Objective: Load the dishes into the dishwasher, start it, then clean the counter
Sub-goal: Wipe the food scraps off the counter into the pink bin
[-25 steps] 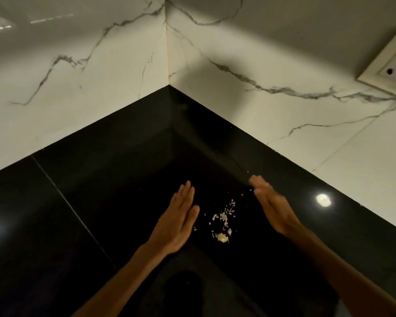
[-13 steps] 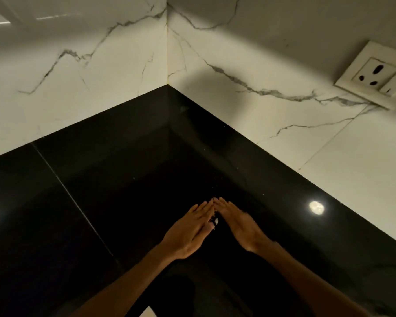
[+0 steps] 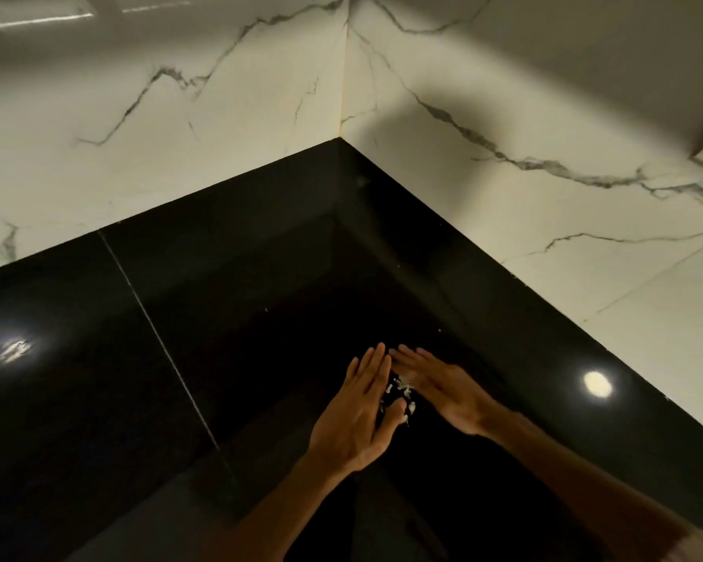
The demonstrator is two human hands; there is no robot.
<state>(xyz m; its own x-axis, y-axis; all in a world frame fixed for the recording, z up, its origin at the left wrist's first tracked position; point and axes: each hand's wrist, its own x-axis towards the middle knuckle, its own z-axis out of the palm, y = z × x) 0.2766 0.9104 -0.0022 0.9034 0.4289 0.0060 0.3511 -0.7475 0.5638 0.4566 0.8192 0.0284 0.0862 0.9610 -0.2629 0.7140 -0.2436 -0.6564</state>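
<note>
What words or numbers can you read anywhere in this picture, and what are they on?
None: no words, numbers, labels or signs show anywhere.
The black counter is bare of print.
The marble walls carry only grey veins.
The crumbs between the left hand and right hand have no writing.

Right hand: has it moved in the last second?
Yes. The right hand has swept left, away from the marble wall, closing on the crumbs until its fingertips nearly meet the left hand.
</note>
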